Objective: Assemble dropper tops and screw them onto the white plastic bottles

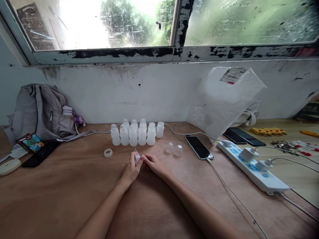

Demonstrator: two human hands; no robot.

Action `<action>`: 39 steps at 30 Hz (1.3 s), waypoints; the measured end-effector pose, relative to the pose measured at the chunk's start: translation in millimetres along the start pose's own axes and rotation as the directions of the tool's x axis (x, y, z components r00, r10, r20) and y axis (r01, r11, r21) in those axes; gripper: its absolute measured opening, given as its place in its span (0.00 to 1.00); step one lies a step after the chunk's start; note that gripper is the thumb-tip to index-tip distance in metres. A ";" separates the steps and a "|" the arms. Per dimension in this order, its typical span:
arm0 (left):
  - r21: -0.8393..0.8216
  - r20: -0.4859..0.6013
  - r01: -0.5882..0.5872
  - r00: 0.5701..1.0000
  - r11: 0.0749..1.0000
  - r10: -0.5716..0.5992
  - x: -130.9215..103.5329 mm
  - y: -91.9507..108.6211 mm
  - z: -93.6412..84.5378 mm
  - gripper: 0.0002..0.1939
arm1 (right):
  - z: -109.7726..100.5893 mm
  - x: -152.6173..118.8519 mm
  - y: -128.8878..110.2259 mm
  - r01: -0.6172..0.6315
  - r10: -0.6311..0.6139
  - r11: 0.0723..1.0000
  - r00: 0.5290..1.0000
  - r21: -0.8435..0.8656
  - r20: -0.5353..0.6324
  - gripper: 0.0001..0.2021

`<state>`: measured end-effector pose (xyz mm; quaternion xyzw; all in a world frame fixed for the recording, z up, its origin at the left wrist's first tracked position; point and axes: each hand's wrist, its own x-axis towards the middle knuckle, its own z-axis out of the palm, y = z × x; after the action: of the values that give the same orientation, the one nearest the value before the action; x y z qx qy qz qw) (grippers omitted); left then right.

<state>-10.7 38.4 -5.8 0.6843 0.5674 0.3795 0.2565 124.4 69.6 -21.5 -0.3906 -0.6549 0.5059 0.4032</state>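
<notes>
My left hand is closed around a small translucent bottle nipple with a ridged white collar, its thin tip pointing up. Right beside it, the fingers of my right hand are pinched together against the left thumb; what lies between them is hidden. Just beyond my hands stand several frosted white baby bottles in a close group, with clear domed tops. A loose white collar ring lies to the left. Two clear nipples rest on the table to the right.
To the right lie a phone on a cable and a white power strip with plugs. A plastic bag leans on the wall. At left are a grey backpack, a black phone and a cream round object.
</notes>
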 end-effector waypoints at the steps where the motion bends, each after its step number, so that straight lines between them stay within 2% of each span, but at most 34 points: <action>1: 0.001 0.005 0.002 1.000 1.000 -0.002 -0.4 0.6 0.8 0.16 | 0.5 -0.6 -1.5 -0.002 0.001 1.000 1.000 0.011 0.023 0.19; 4: 0.008 0.022 -0.004 1.000 1.000 0.004 -0.1 -0.1 1.5 0.16 | 2.8 -3.6 -7.1 -0.028 0.024 0.998 0.997 0.056 0.078 0.20; 9: 0.041 0.018 0.039 0.999 0.998 -0.040 5.5 -5.4 -4.2 0.19 | 7.5 -7.7 -12.0 -0.048 0.045 0.995 0.998 0.088 0.041 0.20; 18: -0.079 0.034 0.081 0.996 0.994 -0.078 14.4 -8.9 -8.1 0.21 | 7.4 -8.1 -12.1 -0.061 0.060 0.992 0.998 0.110 0.011 0.19; 23: -0.123 0.046 0.050 0.998 0.991 -0.045 16.3 -12.2 -8.3 0.20 | 7.4 -6.2 -8.0 -0.069 0.069 0.989 0.998 0.132 0.008 0.19; 29: -0.328 0.220 0.073 0.975 0.942 0.002 14.6 -22.4 -9.4 0.12 | 4.7 -1.5 1.2 -0.058 0.090 0.964 0.990 0.261 -0.112 0.16; 33: -0.259 0.148 -0.048 0.985 0.965 0.089 13.5 -27.4 -7.8 0.14 | 7.8 -3.4 -0.1 -0.038 0.073 0.965 0.989 0.259 -0.129 0.14; 36: -0.224 0.050 -0.099 0.992 0.969 0.113 15.6 -30.7 -4.8 0.15 | 8.9 -4.0 -6.9 0.009 0.013 0.988 0.990 0.155 -0.139 0.14; 38: -0.226 -0.046 -0.079 0.996 0.971 0.070 18.2 -33.4 -3.4 0.15 | 2.5 1.1 -16.6 0.095 -0.084 0.995 0.971 0.039 -0.223 0.13; 39: -0.233 -0.091 -0.057 0.995 0.971 0.036 19.5 -34.7 -3.2 0.14 | -3.9 6.2 -23.3 0.144 -0.148 0.989 0.945 -0.034 -0.292 0.13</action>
<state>-32.2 64.9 -26.7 0.6452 0.5130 0.4790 0.3019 123.3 72.4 2.7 -0.4143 -0.6179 0.4071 0.5300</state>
